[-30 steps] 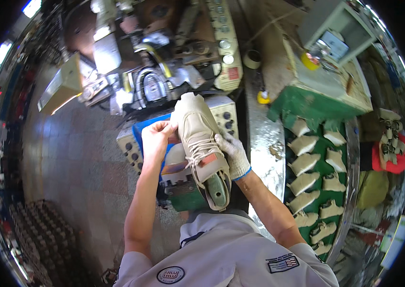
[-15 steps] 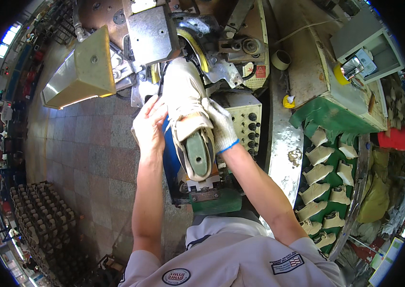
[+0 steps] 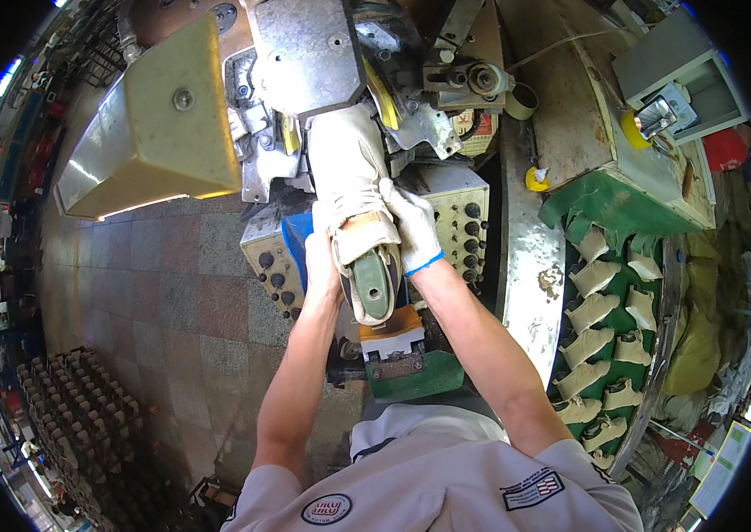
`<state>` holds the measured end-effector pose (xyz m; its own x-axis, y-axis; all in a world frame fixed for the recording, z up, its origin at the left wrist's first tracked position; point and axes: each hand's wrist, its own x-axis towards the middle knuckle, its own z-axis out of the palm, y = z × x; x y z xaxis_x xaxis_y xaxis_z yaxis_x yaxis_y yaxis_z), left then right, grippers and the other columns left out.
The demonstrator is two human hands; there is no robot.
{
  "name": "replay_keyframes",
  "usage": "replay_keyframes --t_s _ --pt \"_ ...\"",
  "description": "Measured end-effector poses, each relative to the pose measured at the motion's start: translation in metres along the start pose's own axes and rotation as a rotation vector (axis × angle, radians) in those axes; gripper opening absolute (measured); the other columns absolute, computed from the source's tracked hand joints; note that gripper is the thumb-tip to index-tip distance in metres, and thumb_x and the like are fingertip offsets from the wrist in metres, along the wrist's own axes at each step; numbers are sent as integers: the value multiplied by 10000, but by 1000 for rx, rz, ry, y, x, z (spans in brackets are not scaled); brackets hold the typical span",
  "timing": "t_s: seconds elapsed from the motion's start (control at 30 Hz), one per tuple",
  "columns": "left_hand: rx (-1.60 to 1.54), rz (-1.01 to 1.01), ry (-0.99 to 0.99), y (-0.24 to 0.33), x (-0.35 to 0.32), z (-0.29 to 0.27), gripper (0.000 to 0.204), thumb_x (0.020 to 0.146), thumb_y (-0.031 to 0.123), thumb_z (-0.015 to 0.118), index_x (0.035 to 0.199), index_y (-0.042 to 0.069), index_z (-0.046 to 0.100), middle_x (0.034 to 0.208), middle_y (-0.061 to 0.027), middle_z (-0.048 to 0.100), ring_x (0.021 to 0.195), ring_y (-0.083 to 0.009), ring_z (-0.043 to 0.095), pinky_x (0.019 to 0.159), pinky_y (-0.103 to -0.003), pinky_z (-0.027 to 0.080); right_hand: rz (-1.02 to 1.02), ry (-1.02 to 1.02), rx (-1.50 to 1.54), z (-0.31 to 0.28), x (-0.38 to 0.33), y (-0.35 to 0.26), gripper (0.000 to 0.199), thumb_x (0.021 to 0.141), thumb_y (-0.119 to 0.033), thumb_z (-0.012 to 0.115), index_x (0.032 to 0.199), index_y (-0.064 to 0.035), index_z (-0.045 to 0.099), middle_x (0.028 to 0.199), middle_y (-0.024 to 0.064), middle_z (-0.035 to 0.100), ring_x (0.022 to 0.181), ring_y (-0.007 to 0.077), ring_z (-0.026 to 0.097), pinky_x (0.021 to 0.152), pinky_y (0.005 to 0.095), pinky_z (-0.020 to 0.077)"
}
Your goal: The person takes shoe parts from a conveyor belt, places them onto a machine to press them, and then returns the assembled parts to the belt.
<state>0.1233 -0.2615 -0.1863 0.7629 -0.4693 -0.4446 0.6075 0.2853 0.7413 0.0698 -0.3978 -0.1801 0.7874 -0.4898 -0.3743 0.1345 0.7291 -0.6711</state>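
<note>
A beige shoe upper (image 3: 344, 160) stretched over a green shoe last (image 3: 371, 288) points its toe away from me, under the metal head (image 3: 309, 58) of a machine. My left hand (image 3: 320, 257), bare, grips the upper's left side near the heel; its fingertips are mostly hidden behind the shoe. My right hand (image 3: 413, 226), in a white glove with a blue cuff, presses against the right side with its fingers along the upper. The toe end sits between yellow-edged jaws (image 3: 382, 96) of the machine.
Control panels with black knobs (image 3: 462, 226) flank the shoe. A yellowish machine cover (image 3: 163, 115) juts out at left. Several beige uppers (image 3: 584, 346) lie on a green rack at right. Stacked racks of shoes (image 3: 83, 399) stand on the floor at lower left.
My left hand has moved right, from spread fingers beside the upper to a grip near its heel. My right hand stays on the upper. The view has shifted slightly.
</note>
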Motion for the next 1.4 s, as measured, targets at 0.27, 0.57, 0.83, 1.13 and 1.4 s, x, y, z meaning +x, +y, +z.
replay_keyframes --t_s 0.27,0.57,0.83,1.13,1.4 --pt "68 229 -56 -27 18 -18 532 1097 447 435 1160 -18 687 1007 -64 711 858 -128 668 766 -284 546 -55 80 -147 -5 -2 14 364 1006 -322 696 1014 39 735 951 37 709 807 94 605 720 277 525" --pt "338 277 57 -35 15 -35 610 1099 503 413 1136 -29 710 997 -76 702 885 -124 642 778 -303 524 -95 58 -303 -15 -2 16 444 1040 -413 620 878 -7 697 858 -15 634 744 75 492 678 281 451" --pt "1568 250 35 -191 -113 -178 999 772 353 793 1496 -110 283 1500 -362 392 1398 -505 396 1175 -525 338 -207 101 -165 -165 -113 -56 480 1091 -212 405 1420 137 421 1325 297 607 1114 377 696 901 426 633" --pt "1171 82 104 -173 -113 -186 642 755 295 834 1254 -36 601 1112 -247 700 1034 -449 661 876 -475 549 -99 166 -289 -180 -176 -60 467 1078 -206 501 1404 122 442 1311 298 614 1108 386 693 864 417 622" --pt "214 -49 116 -38 -258 -187 694 717 235 825 1291 -84 602 1177 -192 710 1025 -293 701 901 -411 558 -134 -86 -416 -101 -208 -66 543 1054 -240 513 1444 125 412 1317 309 612 1140 385 687 906 417 616"
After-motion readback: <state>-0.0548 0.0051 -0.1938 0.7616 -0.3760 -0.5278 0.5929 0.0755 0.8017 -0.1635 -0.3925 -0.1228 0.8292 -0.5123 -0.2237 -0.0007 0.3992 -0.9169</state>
